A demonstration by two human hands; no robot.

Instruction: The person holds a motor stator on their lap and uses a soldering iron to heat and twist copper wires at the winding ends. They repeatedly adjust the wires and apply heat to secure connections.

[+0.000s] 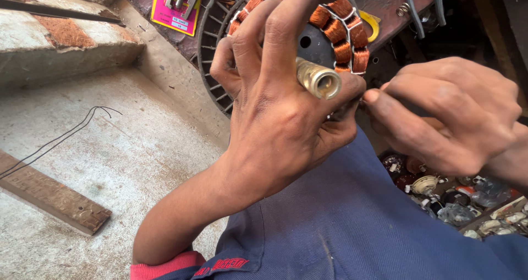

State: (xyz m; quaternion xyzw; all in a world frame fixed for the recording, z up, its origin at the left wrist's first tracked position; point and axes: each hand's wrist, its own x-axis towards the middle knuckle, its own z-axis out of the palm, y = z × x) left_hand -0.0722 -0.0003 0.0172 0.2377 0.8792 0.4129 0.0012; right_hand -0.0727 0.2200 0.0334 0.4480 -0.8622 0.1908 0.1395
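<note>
In the upper centre of the frame, a round motor stator with orange copper wire coils (344, 35) is gripped by the left hand (280, 109), whose fingers are closed around it and around its brass-coloured metal shaft (319, 80). Just right of the shaft, the right hand (445, 117) is pinched narrow at the stator edge; what is held cannot be told. A flat wooden strip (52, 195) is seen at lower left.

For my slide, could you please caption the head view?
Left hand grips a copper-wound stator by its brass shaft; right hand pinches beside it.
</note>
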